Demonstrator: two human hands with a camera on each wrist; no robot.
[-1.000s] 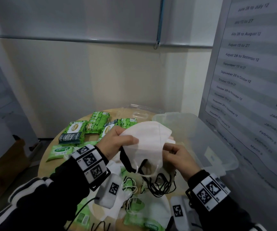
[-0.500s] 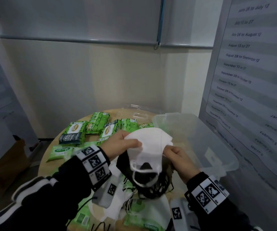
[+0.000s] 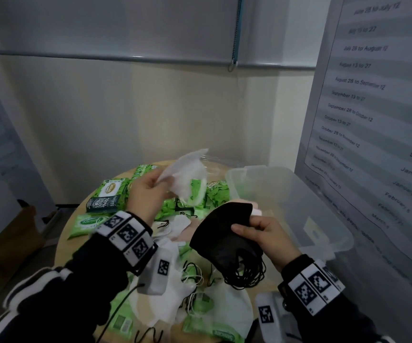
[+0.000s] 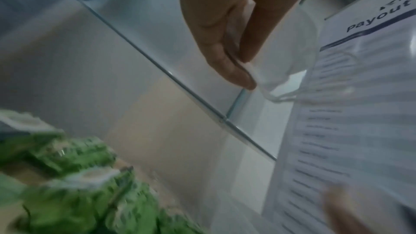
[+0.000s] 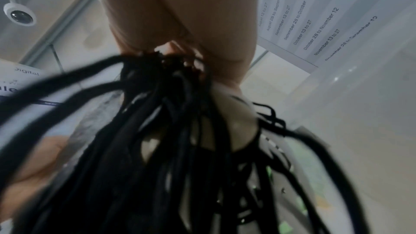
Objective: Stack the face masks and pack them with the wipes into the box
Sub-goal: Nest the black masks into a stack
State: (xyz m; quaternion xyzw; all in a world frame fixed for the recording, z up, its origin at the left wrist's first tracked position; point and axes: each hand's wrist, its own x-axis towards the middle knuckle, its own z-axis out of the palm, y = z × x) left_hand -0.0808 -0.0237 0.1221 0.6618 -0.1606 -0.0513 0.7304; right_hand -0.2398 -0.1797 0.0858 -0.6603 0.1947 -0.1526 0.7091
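The left hand (image 4: 234, 29) reaches down from the top edge, thumb and fingers (image 4: 236, 74) pinching the edge of a white face mask (image 4: 290, 56), which hangs to their right with a thin ear loop (image 4: 281, 98) curving below it. Blurred green wipes packs (image 4: 74, 181) fill the lower left corner. A printed sheet (image 4: 351, 122) with lines of text, headed by the word "Payout", covers the right side. Behind the hand a pale wall (image 4: 157, 131) meets a grey panel along a slanted line.

Office: payout schedule poster (image 3: 373, 120), ceiling camera (image 5: 19, 15)
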